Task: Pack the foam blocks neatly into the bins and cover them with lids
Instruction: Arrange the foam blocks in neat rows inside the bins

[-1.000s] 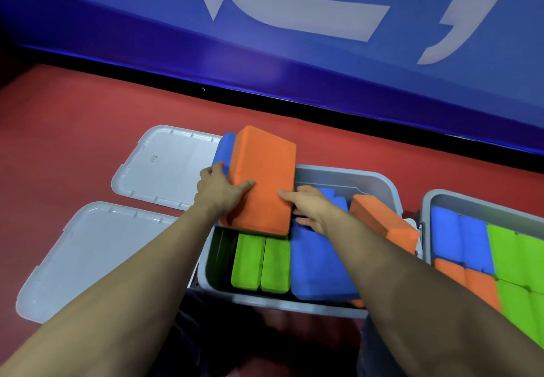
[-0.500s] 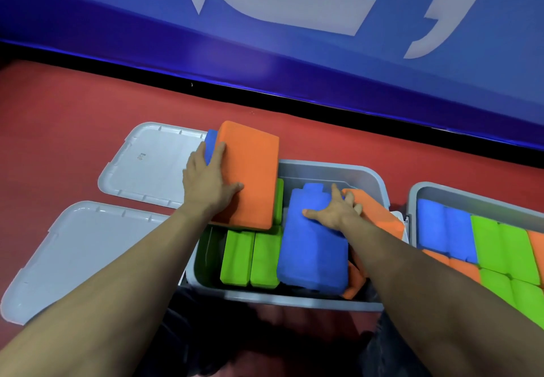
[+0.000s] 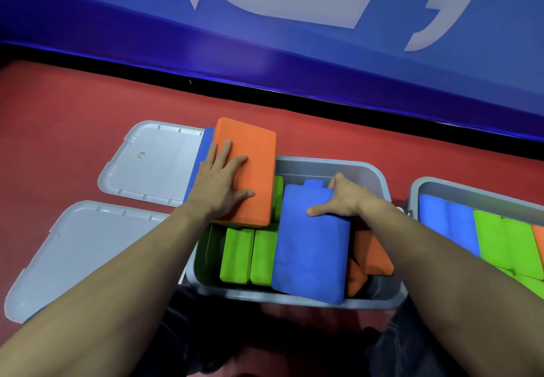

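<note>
A grey bin (image 3: 329,167) sits in front of me on the red floor. My left hand (image 3: 219,185) lies flat with spread fingers on a large orange foam block (image 3: 253,155) at the bin's left rim, with a blue block (image 3: 203,152) edge showing behind it. My right hand (image 3: 341,197) grips the far right corner of a big blue block (image 3: 309,247) lying tilted across the bin. Two green blocks (image 3: 250,254) stand upright at the bin's front left. Orange blocks (image 3: 372,256) lie under the blue one on the right.
Two grey lids (image 3: 153,164) (image 3: 88,247) lie upside down on the floor to the left. A second grey bin (image 3: 418,188) at the right holds packed blue, green and orange blocks. A blue wall with white lettering runs behind.
My left hand slid from the orange block's side onto its top face. My right hand left the orange block, reached right and took hold of the big blue block's far corner.
</note>
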A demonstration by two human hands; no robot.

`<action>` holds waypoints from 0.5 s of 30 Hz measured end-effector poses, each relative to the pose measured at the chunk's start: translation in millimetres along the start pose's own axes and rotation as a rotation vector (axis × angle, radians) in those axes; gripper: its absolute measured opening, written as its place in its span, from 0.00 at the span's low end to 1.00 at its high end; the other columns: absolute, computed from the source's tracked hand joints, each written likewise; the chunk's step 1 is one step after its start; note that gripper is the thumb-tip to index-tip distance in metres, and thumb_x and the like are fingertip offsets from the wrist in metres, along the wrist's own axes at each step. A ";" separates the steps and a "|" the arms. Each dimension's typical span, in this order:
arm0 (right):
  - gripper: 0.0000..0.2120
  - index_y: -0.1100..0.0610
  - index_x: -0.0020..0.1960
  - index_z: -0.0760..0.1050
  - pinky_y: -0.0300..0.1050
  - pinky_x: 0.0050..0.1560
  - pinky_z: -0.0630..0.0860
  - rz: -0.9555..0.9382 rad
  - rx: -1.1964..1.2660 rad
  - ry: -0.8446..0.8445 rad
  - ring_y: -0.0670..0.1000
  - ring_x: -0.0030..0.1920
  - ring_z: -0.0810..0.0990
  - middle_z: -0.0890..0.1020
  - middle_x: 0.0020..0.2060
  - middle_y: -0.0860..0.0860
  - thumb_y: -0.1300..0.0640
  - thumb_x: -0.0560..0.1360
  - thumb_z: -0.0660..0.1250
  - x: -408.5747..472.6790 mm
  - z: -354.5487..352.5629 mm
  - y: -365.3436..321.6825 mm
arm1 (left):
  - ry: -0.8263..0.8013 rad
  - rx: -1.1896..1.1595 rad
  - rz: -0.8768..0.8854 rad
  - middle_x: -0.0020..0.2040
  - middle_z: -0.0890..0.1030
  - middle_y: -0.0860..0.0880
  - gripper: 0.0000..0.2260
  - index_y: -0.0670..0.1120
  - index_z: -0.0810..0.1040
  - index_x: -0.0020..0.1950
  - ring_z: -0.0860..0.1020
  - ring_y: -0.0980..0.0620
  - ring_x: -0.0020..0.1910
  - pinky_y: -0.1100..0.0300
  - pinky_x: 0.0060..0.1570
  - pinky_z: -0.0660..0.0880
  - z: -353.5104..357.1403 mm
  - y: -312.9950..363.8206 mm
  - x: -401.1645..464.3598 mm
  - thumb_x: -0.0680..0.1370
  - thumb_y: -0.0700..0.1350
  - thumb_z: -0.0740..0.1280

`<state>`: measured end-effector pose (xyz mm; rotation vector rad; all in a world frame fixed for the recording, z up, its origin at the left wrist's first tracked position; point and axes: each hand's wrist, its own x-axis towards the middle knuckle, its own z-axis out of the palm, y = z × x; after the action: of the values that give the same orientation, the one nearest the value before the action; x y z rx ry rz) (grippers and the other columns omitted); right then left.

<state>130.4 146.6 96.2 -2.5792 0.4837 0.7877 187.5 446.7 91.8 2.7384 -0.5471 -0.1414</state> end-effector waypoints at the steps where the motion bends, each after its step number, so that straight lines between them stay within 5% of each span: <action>1: 0.39 0.53 0.57 0.67 0.48 0.46 0.70 -0.033 0.006 -0.014 0.53 0.52 0.75 0.77 0.54 0.49 0.32 0.60 0.79 -5.1 -7.6 -2.8 | 0.004 0.004 -0.004 0.83 0.46 0.48 0.39 0.53 0.63 0.79 0.41 0.42 0.81 0.40 0.78 0.51 1.6 1.2 0.0 0.72 0.60 0.75; 5: 0.31 0.54 0.47 0.68 0.47 0.38 0.67 -0.069 -0.058 0.003 0.52 0.44 0.75 0.77 0.45 0.50 0.33 0.64 0.78 -24.6 -23.7 -5.3 | 0.011 0.030 -0.009 0.83 0.46 0.48 0.39 0.52 0.63 0.79 0.41 0.41 0.81 0.41 0.78 0.50 7.1 4.5 -0.6 0.72 0.59 0.75; 7: 0.36 0.57 0.58 0.68 0.49 0.44 0.71 -0.029 -0.022 0.018 0.55 0.48 0.78 0.80 0.53 0.53 0.34 0.65 0.78 -32.8 -25.2 -0.9 | 0.011 0.036 -0.010 0.83 0.47 0.47 0.39 0.52 0.63 0.78 0.42 0.41 0.81 0.40 0.78 0.51 6.6 4.8 -0.2 0.72 0.60 0.75; 10: 0.51 0.51 0.80 0.50 0.50 0.60 0.73 0.005 0.055 -0.042 0.60 0.63 0.77 0.74 0.70 0.55 0.40 0.69 0.77 -46.2 -29.7 4.1 | -0.001 0.036 -0.029 0.83 0.46 0.48 0.39 0.52 0.63 0.78 0.42 0.41 0.81 0.40 0.77 0.51 5.4 6.6 0.3 0.72 0.60 0.75; 12: 0.55 0.44 0.83 0.41 0.50 0.67 0.70 -0.002 0.033 -0.071 0.60 0.70 0.73 0.67 0.77 0.52 0.41 0.70 0.76 -53.9 -33.7 2.8 | -0.011 0.038 -0.050 0.83 0.46 0.49 0.39 0.53 0.63 0.78 0.41 0.42 0.81 0.38 0.77 0.52 5.1 10.1 0.4 0.72 0.59 0.75; 15: 0.54 0.41 0.82 0.42 0.51 0.68 0.69 0.014 -0.029 -0.040 0.59 0.73 0.71 0.64 0.79 0.49 0.38 0.70 0.75 -60.9 -33.7 -2.0 | -0.015 0.064 -0.074 0.83 0.45 0.49 0.39 0.53 0.63 0.78 0.41 0.42 0.81 0.37 0.77 0.52 5.4 15.4 0.5 0.72 0.59 0.75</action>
<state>98.8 145.3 158.3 -2.5841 0.4822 0.8549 181.6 431.5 92.1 2.8232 -0.4620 -0.1656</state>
